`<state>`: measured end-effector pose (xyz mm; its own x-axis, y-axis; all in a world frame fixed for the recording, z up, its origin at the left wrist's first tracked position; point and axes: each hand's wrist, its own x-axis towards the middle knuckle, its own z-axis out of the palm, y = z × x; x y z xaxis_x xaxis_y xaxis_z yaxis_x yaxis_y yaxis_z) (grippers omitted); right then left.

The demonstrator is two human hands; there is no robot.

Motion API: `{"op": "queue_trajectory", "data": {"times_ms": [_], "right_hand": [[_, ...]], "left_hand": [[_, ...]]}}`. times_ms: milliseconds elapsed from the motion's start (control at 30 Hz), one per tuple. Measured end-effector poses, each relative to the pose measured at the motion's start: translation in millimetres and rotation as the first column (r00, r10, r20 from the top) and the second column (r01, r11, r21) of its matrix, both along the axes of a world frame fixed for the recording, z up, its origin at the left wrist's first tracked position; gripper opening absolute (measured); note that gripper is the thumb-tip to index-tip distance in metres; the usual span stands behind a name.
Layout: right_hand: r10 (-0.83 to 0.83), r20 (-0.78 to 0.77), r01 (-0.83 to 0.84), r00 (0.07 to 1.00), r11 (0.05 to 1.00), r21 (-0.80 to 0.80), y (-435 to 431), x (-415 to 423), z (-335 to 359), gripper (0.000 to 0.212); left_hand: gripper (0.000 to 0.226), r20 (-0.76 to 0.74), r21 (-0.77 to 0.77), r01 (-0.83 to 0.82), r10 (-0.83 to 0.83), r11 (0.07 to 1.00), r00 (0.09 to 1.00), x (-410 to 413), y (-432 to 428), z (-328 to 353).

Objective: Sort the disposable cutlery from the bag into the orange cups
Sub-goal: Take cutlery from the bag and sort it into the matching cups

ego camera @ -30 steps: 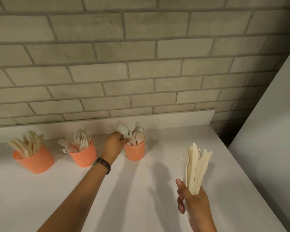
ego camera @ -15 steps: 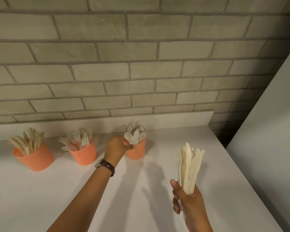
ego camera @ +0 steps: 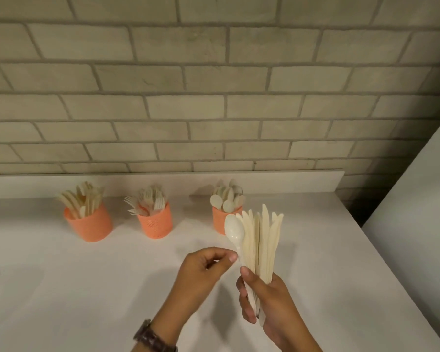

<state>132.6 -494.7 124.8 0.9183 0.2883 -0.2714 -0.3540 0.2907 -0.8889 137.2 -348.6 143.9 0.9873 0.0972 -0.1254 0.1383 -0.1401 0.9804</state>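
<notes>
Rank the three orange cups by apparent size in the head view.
1. Left cup
2. Middle cup
3. Right cup, though cutlery hides part of it, so its place below the middle one is unsure.

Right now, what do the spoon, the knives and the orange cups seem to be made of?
Spoon: probably plastic, off-white and glossy; its bowl catches a highlight. Knives in the right hand: cream, matte, flat; wood or bioplastic, unclear. Orange cups: likely moulded plastic, matte, with a fine dotted mesh pattern on the walls.
</notes>
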Motion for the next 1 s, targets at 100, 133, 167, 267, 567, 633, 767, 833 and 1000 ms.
{"op": "queue_trajectory", "data": {"times_ms": [100, 133, 167, 267, 567, 633, 767, 833, 1000], "right_hand": [[0.08, -0.007, -0.08, 0.997, 0.997, 0.02, 19.1, -8.4, 1.1, 0.034], [0.099, -0.005, -0.099, 0.995, 0.995, 0.027, 25.8, -10.5, 1.5, 0.034], [0.112, 0.0, -0.112, 0.994, 0.993, 0.031, 32.8, -12.3, 2.1, 0.032], [0.123, 0.019, -0.123, 0.992, 0.992, 0.01, 52.8, -16.2, 1.8, 0.036], [-0.176, -0.006, 0.174, 0.984, 0.976, -0.134, 41.7, -14.8, -5.6, 0.022], [-0.236, -0.015, 0.231, 0.972, 0.96, -0.159, 27.3, -13.8, -6.6, 0.02], [-0.299, 0.0, 0.294, 0.954, 0.938, -0.185, 5.7, -10.5, -5.2, 0.021], [-0.305, 0.025, 0.304, 0.952, 0.933, -0.191, -2.7, -7.8, -5.0, 0.02], [-0.31, 0.022, 0.309, 0.95, 0.933, -0.183, -15.5, 0.1, -8.2, 0.019]], "left_hand": [[0.006, 0.005, -0.048, 0.003, -0.003, 0.999, 1.0, -14.9, 10.1, 5.7], [0.006, 0.017, -0.059, -0.019, 0.02, 0.998, 1.0, -18.6, 14.8, 6.3], [0.006, 0.028, -0.065, -0.051, 0.053, 0.997, 0.998, -22.0, 20.3, 6.6], [0.001, 0.018, -0.122, -0.158, 0.162, 0.98, 0.987, -28.7, 38.1, 6.5], [0.011, 0.098, -0.4, -0.245, 0.307, 0.883, 0.947, 31.2, 77.4, 16.9], [0.005, 0.163, -0.307, -0.286, 0.346, 0.908, 0.924, 56.7, 66.9, 11.7], [0.01, 0.269, -0.021, -0.355, 0.347, 0.935, 0.898, 96.1, 35.3, -8.5], [0.016, 0.303, 0.109, -0.373, 0.326, 0.922, 0.895, 111.3, 24.6, -17.2], [0.019, 0.262, 0.382, -0.298, 0.207, 0.875, 0.943, 135.5, 13.6, -51.0]]}}
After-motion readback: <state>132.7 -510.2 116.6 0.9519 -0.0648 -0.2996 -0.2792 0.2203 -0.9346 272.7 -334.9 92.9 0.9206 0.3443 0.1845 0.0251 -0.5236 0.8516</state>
